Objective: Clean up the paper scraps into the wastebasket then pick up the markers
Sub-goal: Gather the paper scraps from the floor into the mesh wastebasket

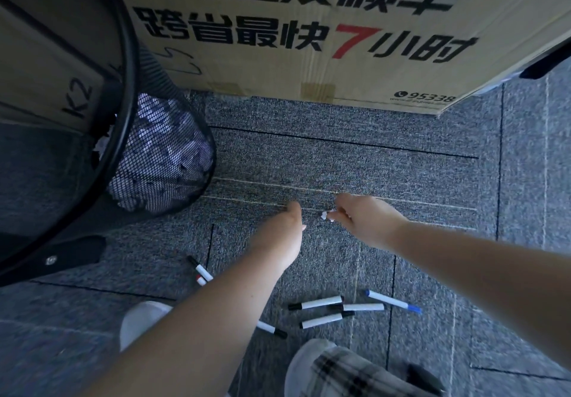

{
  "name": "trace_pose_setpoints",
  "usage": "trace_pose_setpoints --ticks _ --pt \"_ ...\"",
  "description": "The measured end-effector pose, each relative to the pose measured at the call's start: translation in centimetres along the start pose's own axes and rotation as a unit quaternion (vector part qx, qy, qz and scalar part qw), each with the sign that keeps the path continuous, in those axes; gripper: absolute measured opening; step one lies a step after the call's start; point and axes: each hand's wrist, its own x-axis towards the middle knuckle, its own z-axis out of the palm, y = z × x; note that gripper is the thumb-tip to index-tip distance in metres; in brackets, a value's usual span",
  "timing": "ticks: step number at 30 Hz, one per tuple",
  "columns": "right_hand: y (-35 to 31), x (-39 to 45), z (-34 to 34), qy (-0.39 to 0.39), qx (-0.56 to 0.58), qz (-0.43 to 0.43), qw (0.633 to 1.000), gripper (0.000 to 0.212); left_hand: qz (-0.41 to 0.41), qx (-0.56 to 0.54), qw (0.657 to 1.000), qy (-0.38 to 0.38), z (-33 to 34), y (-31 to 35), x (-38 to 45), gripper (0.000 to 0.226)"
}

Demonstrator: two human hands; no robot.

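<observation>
As the small white crumpled paper scrap sits pinched in the right hand, low over the grey carpet floor, a loose grip could drop it short of the black mesh wastebasket; left hand fingers are hidden, state undetermined; scattered white markers lie partly behind the forearm

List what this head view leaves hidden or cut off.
- Left hand: seen from behind, so its fingers and any contents are hidden.
- Paper scrap: partly covered by the right hand.
- One marker: partly under the left forearm.
- Wastebasket: rim cut off by the left edge.
- Cardboard box: cropped at the top.
</observation>
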Motion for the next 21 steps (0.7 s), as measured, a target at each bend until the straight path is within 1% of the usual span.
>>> trace_pose_setpoints --ticks 4,6,7,9,10,12,13,16,21 --pt "0.3 0.3 0.7 -0.009 -0.053 0.001 0.999 0.037 0.008 0.034 0.999 -0.017 0.3 0.4 0.5 0.037" --pt "0.3 0.5 1.1 -0.018 -0.062 0.007 0.998 0.035 0.013 0.029 0.999 -0.028 0.3 0.7 0.4 0.043" --pt "0.2 0.6 1.4 -0.022 -0.060 0.014 0.998 0.031 0.013 0.018 0.999 -0.032 0.3 0.7 0.3 0.044" --pt "0.1 1.0 1.8 -0.030 -0.048 0.030 0.998 0.018 0.005 -0.020 0.999 -0.031 0.1 0.6 0.2 0.035" --pt "0.1 1.1 1.8 -0.036 -0.038 0.036 0.998 0.015 0.001 -0.041 0.999 -0.026 -0.2 0.4 0.3 0.027" --pt "0.1 1.2 1.5 -0.050 -0.003 0.043 0.998 0.013 0.003 -0.070 0.997 -0.012 -1.0 0.1 0.3 0.012" --pt "0.2 1.1 1.2 -0.052 0.022 0.039 0.998 0.015 0.009 -0.076 0.997 -0.006 -1.6 -0.2 0.2 0.007" --pt "-0.2 0.5 0.4 -0.040 0.076 0.021 0.996 0.023 0.018 -0.072 0.997 0.008 -3.1 -1.2 0.3 0.010" --pt "-0.9 0.7 1.0 -0.055 0.028 -0.003 0.998 0.021 0.004 -0.075 0.997 0.023 -4.0 -2.7 0.8 0.010"
